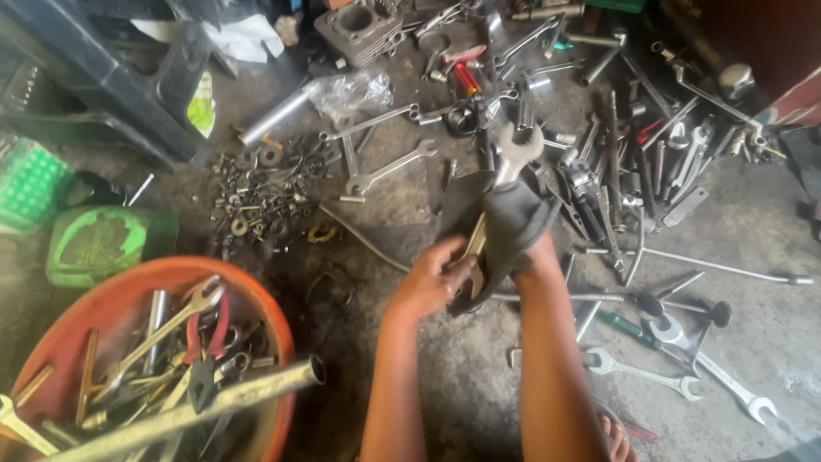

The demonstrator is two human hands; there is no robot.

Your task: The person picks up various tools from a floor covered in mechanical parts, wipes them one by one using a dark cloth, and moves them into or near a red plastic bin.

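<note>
A rough grey concrete floor (428, 376) is filling the whole view, and it is looking stained and oily in many places. Soft, even light is falling on it without hard shadows. At the upper left a dark plastic piece of furniture (128, 85), perhaps a stool or a chair, is standing on the floor. At the upper right corner a reddish-brown surface (770, 34) is rising from the floor; it is maybe a wall or a door, but the view is too narrow to tell.
</note>
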